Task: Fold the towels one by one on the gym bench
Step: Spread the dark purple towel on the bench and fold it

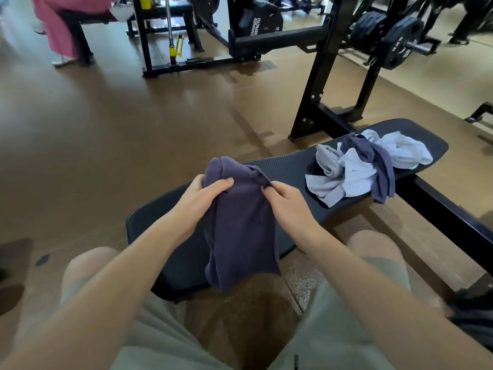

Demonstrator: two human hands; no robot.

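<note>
A dark purple towel (240, 225) hangs crumpled above the near end of the black gym bench (288, 166). My left hand (202, 198) grips its upper left part, thumb over the cloth. My right hand (288, 201) pinches its upper right edge. The towel's lower end droops past the bench's front edge. Further along the bench lies a loose pile of towels (365, 166): grey, white and dark blue ones tangled together.
A black weight rack (333, 76) with plates (400, 46) stands behind the bench. More black gym frames (170, 36) stand at the back. A person in pink (58, 28) is at the far left. My knees in pale shorts flank the bench's end. The floor is brown.
</note>
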